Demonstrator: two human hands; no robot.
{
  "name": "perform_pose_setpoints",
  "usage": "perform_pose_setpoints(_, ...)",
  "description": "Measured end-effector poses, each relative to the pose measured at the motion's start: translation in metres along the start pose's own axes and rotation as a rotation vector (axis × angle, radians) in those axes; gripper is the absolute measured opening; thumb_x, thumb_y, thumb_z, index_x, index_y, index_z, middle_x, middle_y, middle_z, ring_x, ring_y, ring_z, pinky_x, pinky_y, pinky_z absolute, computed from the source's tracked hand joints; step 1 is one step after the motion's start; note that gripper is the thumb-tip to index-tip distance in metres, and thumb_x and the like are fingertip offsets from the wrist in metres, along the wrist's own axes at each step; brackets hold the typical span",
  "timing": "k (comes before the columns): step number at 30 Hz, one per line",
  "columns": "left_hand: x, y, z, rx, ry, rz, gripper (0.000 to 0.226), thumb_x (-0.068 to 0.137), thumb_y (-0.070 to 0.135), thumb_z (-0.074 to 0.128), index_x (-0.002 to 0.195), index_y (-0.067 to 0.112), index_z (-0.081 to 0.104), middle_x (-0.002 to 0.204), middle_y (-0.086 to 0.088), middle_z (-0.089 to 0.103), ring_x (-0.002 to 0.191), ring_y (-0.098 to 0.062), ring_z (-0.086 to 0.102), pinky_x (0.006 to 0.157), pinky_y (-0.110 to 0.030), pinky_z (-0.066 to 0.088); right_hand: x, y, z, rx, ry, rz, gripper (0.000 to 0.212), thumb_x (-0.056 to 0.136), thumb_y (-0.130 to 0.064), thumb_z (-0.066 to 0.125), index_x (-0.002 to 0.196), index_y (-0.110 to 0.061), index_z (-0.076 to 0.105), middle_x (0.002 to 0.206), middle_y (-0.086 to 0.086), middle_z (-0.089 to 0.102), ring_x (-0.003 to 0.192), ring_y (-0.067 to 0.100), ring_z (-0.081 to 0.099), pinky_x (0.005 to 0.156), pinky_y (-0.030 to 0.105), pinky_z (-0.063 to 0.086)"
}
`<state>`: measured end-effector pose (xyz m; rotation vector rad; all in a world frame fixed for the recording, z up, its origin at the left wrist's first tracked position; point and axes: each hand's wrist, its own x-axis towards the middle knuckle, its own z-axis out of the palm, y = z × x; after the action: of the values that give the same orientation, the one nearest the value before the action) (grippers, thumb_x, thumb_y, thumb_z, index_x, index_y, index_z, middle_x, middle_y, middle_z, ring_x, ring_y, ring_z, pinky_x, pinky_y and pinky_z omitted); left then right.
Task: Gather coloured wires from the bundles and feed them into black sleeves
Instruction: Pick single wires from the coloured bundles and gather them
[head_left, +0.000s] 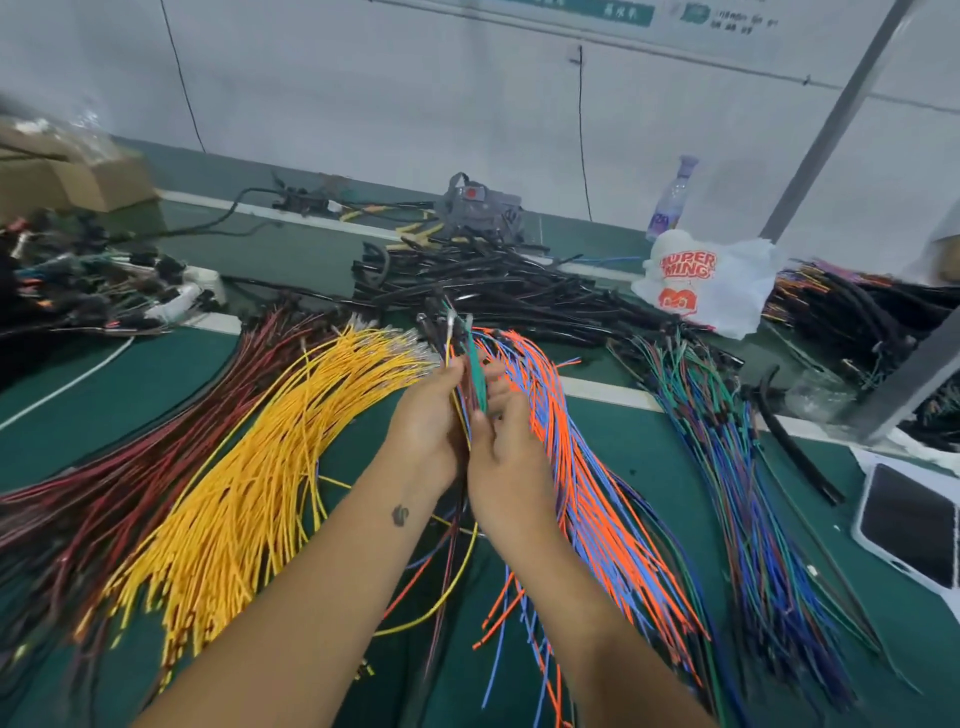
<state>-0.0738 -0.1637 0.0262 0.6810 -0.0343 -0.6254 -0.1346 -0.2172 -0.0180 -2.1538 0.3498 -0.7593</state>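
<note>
A thin sheaf of mixed wires, green, yellow, dark and blue, was held upright between the two hands above the green bench mat. The left hand was curled round the sheaf from the left, and the fingers of the right hand were curled against it from the right, the thumb pressed to the strands. Small metal terminals were seen at the wire tips above the fingers.

Just left of the hands a thick fan of smooth yellow wires was spread on the mat, and beyond it a flatter bundle of dark red wires. To the right, orange and blue wires were laid in a long mingled sheaf, with a bundle of blue, green and purple strands further out. Behind the hands a tangled heap of glossy black sleeves was piled. A crumpled white plastic bag with red lettering was set beside that heap, and a phone in a pale case lay at the right edge.
</note>
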Motion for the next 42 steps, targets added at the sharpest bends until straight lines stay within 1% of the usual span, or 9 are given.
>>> perform_pose_setpoints(8,-0.01,0.044,-0.028,0.26,0.023,0.093,0.027,0.103,0.022,0.034,0.084,0.015,0.051,0.051,0.008,0.032,0.038,-0.003,0.027,0.038,-0.014,0.03,0.01,-0.023,-0.001,-0.236,-0.417,0.002,0.034,0.088,-0.047,0.06,0.066,-0.024,0.048,0.058,-0.007,0.049,0.064,0.017,0.05,0.06,0.035,0.038)
perform_pose_setpoints(11,-0.017,0.074,-0.038,0.137,-0.056,0.038,0.028,0.103,0.027,0.032,0.085,0.017,0.051,0.05,0.01,0.028,0.037,-0.002,0.023,0.038,-0.012,0.02,0.015,-0.045,0.006,-0.02,-0.613,0.023,0.041,0.09,-0.035,0.063,0.054,-0.02,0.049,0.049,-0.008,0.042,0.047,0.008,0.036,0.05,0.029,0.028)
perform_pose_setpoints(18,-0.017,0.085,-0.033,-0.06,-0.06,-0.01,0.03,0.103,0.027,0.031,0.086,0.013,0.052,0.049,0.009,0.03,0.034,-0.001,0.024,0.038,-0.01,0.016,0.022,-0.069,0.008,0.391,-0.998,0.328,0.009,0.092,-0.007,0.061,0.091,0.0,0.055,0.067,0.015,0.054,0.042,0.008,0.059,0.043,0.02,0.052)
perform_pose_setpoints(27,-0.009,0.077,-0.007,-0.393,-0.138,-0.052,0.031,0.102,0.024,0.034,0.085,0.008,0.054,0.048,0.006,0.034,0.033,-0.004,0.029,0.035,-0.011,0.028,0.032,-0.071,-0.021,0.413,-1.146,0.304,0.018,0.097,-0.01,0.052,0.082,-0.005,0.061,0.061,0.0,0.066,0.043,0.012,0.062,0.042,0.021,0.052)
perform_pose_setpoints(30,-0.013,0.073,0.002,0.01,-0.143,-0.025,0.028,0.102,0.03,0.034,0.096,0.016,0.057,0.055,0.003,0.052,0.041,-0.007,0.047,0.041,-0.014,0.043,0.034,-0.069,-0.033,0.491,-1.073,0.267,0.016,0.097,-0.004,0.05,0.083,-0.004,0.058,0.063,0.0,0.067,0.045,0.012,0.064,0.043,0.02,0.052)
perform_pose_setpoints(33,-0.024,0.06,0.004,0.625,-0.249,-0.158,0.039,0.101,0.045,0.03,0.102,0.018,0.058,0.064,-0.005,0.058,0.051,-0.013,0.059,0.059,-0.021,0.052,0.046,-0.061,-0.048,0.689,-0.761,0.301,0.014,0.095,-0.001,0.049,0.084,-0.006,0.057,0.062,0.002,0.067,0.043,0.012,0.062,0.04,0.019,0.05)
perform_pose_setpoints(35,-0.033,0.052,0.004,0.768,-0.347,-0.279,0.039,0.099,0.048,0.032,0.101,0.017,0.056,0.061,-0.004,0.059,0.064,-0.02,0.065,0.072,-0.034,0.055,0.057,-0.053,-0.057,0.727,-0.596,0.32,0.014,0.095,-0.002,0.05,0.084,-0.003,0.059,0.058,0.005,0.066,0.042,0.01,0.061,0.04,0.018,0.05)
perform_pose_setpoints(39,-0.036,0.049,-0.005,1.028,-0.396,-0.211,0.02,0.104,0.026,0.036,0.099,0.017,0.053,0.062,0.0,0.048,0.04,-0.007,0.04,0.041,-0.015,0.036,0.07,-0.035,-0.072,0.686,-0.363,0.325,0.018,0.097,-0.008,0.049,0.082,-0.002,0.058,0.053,0.004,0.065,0.044,0.008,0.061,0.044,0.016,0.05)
perform_pose_setpoints(42,-0.036,0.059,-0.011,1.324,-0.404,-0.108,0.028,0.104,0.025,0.034,0.088,0.019,0.056,0.059,0.005,0.03,0.039,-0.004,0.026,0.042,-0.018,0.024,0.082,-0.023,-0.09,0.773,-0.083,0.314,0.021,0.099,-0.007,0.047,0.08,-0.004,0.055,0.051,-0.001,0.064,0.043,0.008,0.062,0.044,0.017,0.05)
